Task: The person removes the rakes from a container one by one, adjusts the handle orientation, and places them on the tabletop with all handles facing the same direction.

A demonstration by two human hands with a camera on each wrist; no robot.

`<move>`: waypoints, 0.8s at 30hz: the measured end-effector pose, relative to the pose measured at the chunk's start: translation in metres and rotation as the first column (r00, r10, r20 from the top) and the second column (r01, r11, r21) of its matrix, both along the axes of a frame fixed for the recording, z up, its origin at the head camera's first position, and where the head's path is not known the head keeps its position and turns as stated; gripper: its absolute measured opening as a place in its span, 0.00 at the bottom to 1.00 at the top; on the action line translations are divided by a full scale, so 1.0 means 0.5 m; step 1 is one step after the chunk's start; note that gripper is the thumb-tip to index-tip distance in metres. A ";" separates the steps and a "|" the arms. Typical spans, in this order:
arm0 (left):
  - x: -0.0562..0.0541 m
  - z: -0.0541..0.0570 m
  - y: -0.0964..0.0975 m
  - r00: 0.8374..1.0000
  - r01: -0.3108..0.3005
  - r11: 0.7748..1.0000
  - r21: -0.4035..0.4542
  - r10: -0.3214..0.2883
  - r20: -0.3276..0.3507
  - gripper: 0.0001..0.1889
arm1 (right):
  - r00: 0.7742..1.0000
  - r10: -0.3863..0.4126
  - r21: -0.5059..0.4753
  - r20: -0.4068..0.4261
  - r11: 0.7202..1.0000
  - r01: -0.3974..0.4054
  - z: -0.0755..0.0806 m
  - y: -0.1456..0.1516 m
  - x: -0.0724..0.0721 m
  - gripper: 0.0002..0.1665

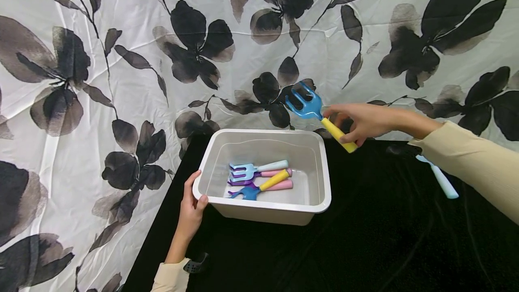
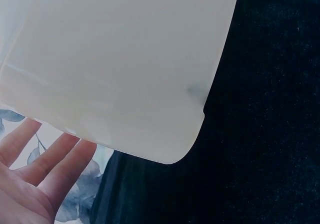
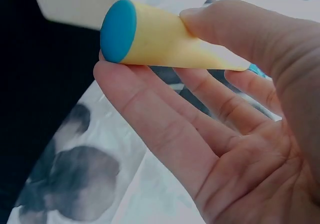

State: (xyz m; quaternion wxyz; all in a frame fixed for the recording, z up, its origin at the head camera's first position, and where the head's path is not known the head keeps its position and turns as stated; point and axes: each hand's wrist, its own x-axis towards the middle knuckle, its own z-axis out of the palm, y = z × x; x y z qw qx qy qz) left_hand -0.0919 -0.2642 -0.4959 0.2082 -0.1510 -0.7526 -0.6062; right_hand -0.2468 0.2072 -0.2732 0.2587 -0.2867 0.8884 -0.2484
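Observation:
My right hand [image 1: 361, 121] holds a small blue hand fork [image 1: 307, 105] by its yellow handle [image 3: 160, 38], thumb on one side and fingers on the other. The fork is raised beyond the tub's back right corner, tines up and to the left. My left hand [image 1: 192, 213] grips the left rim of a light grey plastic tub [image 1: 263, 214], thumb over the edge, fingers along the outside [image 2: 65, 164]. Inside the tub lie a light blue fork [image 1: 272, 166], a blue fork with a yellow handle [image 1: 275, 180] and purple forks with pink handles [image 1: 284, 185], overlapping each other.
A tool with a light blue handle [image 1: 443, 184] lies on the black cloth [image 1: 385, 229] at the right, its head partly hidden by the right sleeve [image 1: 462, 161]. Behind the table hangs a white floral curtain [image 1: 336, 57]. A dark band [image 1: 196, 263] is around the left wrist.

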 end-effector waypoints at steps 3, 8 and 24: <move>0.001 0.000 0.000 1.000 -0.003 1.000 -0.001 0.003 -0.002 0.35 | 0.998 -0.051 -0.023 -0.022 0.998 0.050 -0.016 0.043 -0.003 0.45; 0.001 0.003 0.004 1.000 0.010 1.000 0.009 -0.010 -0.001 0.35 | 0.988 -0.149 -0.082 -0.035 0.986 0.145 -0.049 0.113 -0.005 0.45; 0.005 -0.011 0.004 0.999 -0.016 1.000 -0.014 0.016 0.030 0.35 | 0.908 -0.396 -0.227 0.134 0.880 0.417 -0.242 0.360 0.028 0.48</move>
